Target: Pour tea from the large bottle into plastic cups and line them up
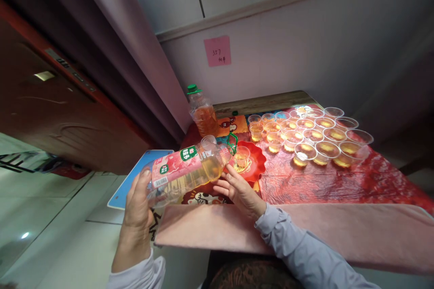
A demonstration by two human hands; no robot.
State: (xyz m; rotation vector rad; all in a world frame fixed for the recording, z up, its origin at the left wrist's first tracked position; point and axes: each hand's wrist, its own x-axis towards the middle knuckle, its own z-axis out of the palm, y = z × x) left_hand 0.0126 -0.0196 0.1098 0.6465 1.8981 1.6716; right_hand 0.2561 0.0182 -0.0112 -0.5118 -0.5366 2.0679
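My left hand [137,201] is wrapped around the base of a large clear juice bottle [183,167] with a pink label. The bottle is tilted, its neck low to the right, and yellow juice has gathered toward that end. Under the neck is my right hand [237,189], its fingers stretched out at the bottle's shoulder; whether they touch it I cannot tell. Just beyond the mouth, a clear plastic cup [242,158] with some yellow liquid stands on a red scalloped plate [259,167]. A green handle ring [232,142] hangs around the bottle's neck.
A second bottle [205,119] with orange liquid and a green cap stands upright at the back left. Several clear cups [313,135] of yellow juice stand in rows on the red tablecloth [301,185]. A blue board [135,180] lies to the left; pink cloth covers the front edge.
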